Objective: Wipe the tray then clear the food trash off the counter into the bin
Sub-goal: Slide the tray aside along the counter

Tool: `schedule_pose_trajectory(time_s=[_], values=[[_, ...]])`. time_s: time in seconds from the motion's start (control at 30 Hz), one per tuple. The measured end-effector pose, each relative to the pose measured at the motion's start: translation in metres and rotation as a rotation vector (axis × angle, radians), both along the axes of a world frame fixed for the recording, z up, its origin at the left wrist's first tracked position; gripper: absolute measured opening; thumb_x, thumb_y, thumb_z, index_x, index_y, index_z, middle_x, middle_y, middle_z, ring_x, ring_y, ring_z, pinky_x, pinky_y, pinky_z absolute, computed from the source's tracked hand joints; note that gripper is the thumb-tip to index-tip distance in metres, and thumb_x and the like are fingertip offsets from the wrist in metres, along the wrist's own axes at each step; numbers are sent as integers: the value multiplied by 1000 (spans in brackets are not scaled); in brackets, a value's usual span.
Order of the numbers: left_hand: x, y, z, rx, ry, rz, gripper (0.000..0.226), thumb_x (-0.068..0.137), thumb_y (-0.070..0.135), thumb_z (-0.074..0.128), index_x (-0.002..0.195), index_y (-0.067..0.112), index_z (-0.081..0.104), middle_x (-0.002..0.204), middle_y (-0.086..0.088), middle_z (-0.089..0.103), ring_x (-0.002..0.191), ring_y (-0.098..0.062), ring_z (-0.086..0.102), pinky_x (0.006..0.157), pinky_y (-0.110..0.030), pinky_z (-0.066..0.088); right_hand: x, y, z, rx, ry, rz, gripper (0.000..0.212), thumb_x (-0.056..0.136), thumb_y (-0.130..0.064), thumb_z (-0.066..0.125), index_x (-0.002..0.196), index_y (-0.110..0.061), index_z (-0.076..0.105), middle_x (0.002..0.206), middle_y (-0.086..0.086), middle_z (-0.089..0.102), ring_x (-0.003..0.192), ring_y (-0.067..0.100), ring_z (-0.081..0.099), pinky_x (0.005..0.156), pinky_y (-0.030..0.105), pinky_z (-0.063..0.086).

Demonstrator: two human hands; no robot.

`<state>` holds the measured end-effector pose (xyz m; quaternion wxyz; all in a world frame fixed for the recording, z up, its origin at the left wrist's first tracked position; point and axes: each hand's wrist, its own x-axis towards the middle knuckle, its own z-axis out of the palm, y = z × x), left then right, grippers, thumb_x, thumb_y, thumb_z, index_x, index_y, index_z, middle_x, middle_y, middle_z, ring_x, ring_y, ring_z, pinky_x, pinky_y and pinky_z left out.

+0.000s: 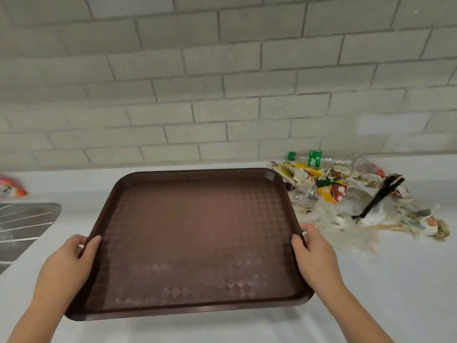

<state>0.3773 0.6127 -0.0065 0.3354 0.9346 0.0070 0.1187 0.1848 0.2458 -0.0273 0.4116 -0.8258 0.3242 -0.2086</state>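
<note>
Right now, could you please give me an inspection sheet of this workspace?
Surface: white counter, crumbs beside the trash.
Job's things: brown tray, bare, whitish smears along its near edge; food trash pile right of it; bin not seen.
Clutter: Sprite bottle and black plastic utensil in the pile.
Grippers: left hand and right hand grip the tray's side rims.
Cables: nothing seen.
Surroundings: grey tiled wall; steel drainboard and orange packet at left.

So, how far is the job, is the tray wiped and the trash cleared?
Done: the tray holds no trash. In hand: the left hand and the right hand grip its side rims; whitish smears near its front edge suggest the wiping is unfinished. Left: the trash pile, with a green-capped bottle and a black utensil, lies on the counter; no bin shows.
</note>
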Motion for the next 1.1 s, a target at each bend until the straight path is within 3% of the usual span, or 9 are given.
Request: schedule_pose_trajectory(time_s=[0.13, 0.27, 0.43, 0.6, 0.7, 0.83, 0.93, 1.0, 1.1], values=[[48, 41, -24, -52, 53, 11, 23, 95, 29, 52, 86, 8, 53, 75, -16, 62, 74, -35, 55, 70, -44, 42, 47, 36, -19, 20, 23, 46, 27, 96, -21, 46, 121, -18, 51, 67, -8, 52, 64, 8, 53, 53, 24, 35], [87, 70, -45, -38, 156, -22, 23, 95, 33, 49, 101, 12, 58, 82, -17, 66, 77, -38, 60, 75, -46, 47, 81, 54, -34, 93, 60, 101, 26, 96, -23, 47, 120, -15, 53, 66, -7, 51, 64, 5, 52, 55, 17, 35], [123, 90, -62, -35, 239, -48, 21, 96, 32, 50, 102, 16, 62, 86, -16, 68, 78, -37, 63, 79, -47, 49, 114, 61, -43, 146, 70, 163, 31, 96, -17, 36, 109, -20, 65, 98, -5, 67, 95, 13, 61, 82, 28, 47], [171, 115, -94, -70, 290, -4, 17, 95, 38, 50, 97, 24, 60, 85, -14, 68, 78, -36, 64, 80, -47, 51, 154, 52, -44, -123, 76, 187, 38, 92, -4, 41, 124, -15, 60, 121, 6, 57, 108, 21, 56, 91, 26, 42], [226, 151, -142, -89, 330, 0, 26, 93, 44, 50, 106, 24, 60, 99, -19, 67, 87, -38, 62, 85, -50, 49, 190, 38, -45, -353, 116, 226, 43, 90, -3, 45, 132, -9, 52, 134, 11, 48, 124, 25, 45, 104, 29, 33], [224, 134, -124, -88, 298, -6, 19, 95, 40, 51, 101, 26, 62, 93, -15, 69, 84, -36, 63, 86, -50, 48, 235, 10, -43, -600, 358, 329, 60, 95, -25, 48, 149, -18, 23, 157, 9, 15, 144, 27, 14, 115, 34, 17], [201, 100, -86, -49, 284, -24, 16, 95, 33, 51, 99, 22, 61, 85, -11, 68, 80, -35, 64, 85, -47, 50, 264, -6, -46, -664, 553, 473, 66, 97, -41, 42, 151, -28, 8, 160, 3, 0, 147, 26, -2, 118, 41, 7], [201, 90, -81, -64, 276, -34, 19, 95, 32, 51, 103, 18, 62, 88, -14, 69, 82, -37, 64, 86, -48, 50, 275, -14, -53, -701, 693, 523, 64, 95, -47, 38, 151, -32, 9, 159, 3, 9, 146, 28, 0, 117, 50, 7], [208, 80, -83, -46, 270, -65, 23, 96, 29, 51, 107, 14, 63, 93, -18, 69, 86, -38, 63, 86, -48, 48, 275, -22, -64, -781, 778, 465, 48, 93, -47, 36, 139, -32, 37, 141, 4, 42, 136, 31, 27, 106, 53, 24]])
